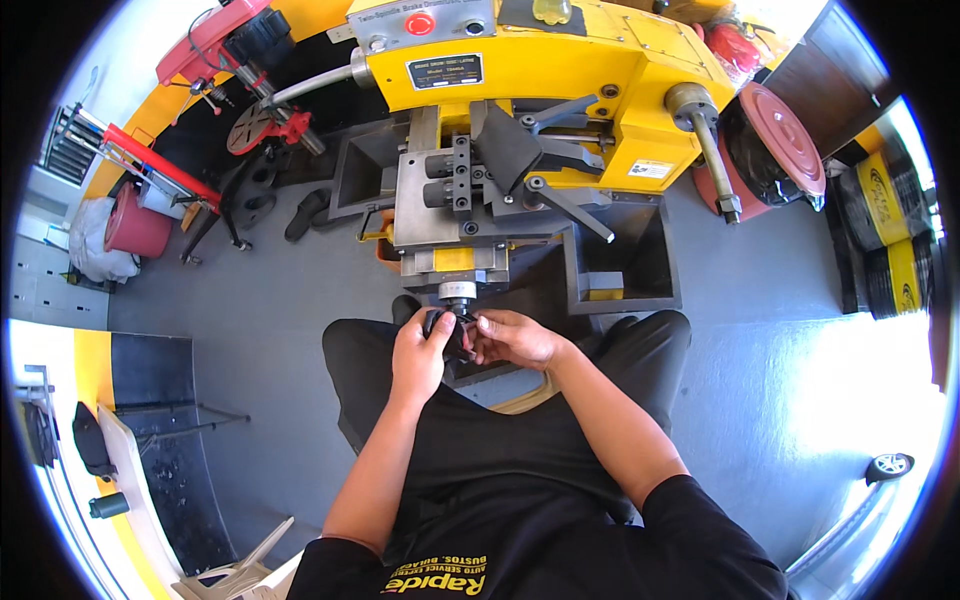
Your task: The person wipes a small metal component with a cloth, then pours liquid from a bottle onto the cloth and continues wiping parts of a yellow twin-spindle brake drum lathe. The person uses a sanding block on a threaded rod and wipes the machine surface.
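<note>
A yellow brake lathe [560, 60] stands in front of me, with a grey metal tool slide [425, 205] at its middle. From the slide's near end sticks out a silver graduated collar [457, 291], with a black handwheel [438, 322] just below it. My left hand [418, 355] is closed round the handwheel's left side, thumb on top. On the other side, my right hand [520, 340] grips the wheel with thumb and curled fingers. A small reddish part shows between the hands, too hidden to name.
Black metal bins [625, 290] flank the slide. A long lever [575, 212] and a spindle shaft [715, 165] jut from the lathe. A red drill press [225, 45] stands back left; a lidded pink bin [780, 135] stands right. Black slippers [303, 215] lie on the floor.
</note>
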Demonstrator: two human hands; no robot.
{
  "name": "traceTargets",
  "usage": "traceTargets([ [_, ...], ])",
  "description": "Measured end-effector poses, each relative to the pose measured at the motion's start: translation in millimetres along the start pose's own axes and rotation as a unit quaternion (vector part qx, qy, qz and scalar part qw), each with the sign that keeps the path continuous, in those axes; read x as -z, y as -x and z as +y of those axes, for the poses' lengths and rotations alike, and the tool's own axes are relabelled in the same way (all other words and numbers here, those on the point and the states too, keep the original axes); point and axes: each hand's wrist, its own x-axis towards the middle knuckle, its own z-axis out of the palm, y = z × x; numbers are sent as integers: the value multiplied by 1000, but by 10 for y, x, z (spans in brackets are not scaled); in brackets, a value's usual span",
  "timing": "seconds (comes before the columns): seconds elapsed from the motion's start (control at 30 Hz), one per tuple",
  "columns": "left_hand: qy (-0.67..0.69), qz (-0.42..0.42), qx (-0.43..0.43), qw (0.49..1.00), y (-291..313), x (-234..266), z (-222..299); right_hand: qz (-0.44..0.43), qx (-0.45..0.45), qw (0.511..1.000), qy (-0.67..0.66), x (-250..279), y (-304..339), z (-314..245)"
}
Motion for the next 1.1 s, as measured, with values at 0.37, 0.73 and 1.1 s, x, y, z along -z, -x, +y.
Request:
traceTargets([
  [0.37,543,-88,244,798,-208,-44,-698,275,-77,779,558,-690,-57,-749],
  [0.73,-178,34,-8,983,-73,88,-70,177,-43,950,255,-209,-42,-386],
  [1.1,-201,32,-18,979,-104,42,-19,307,40,768,561,-578,-156,-386],
])
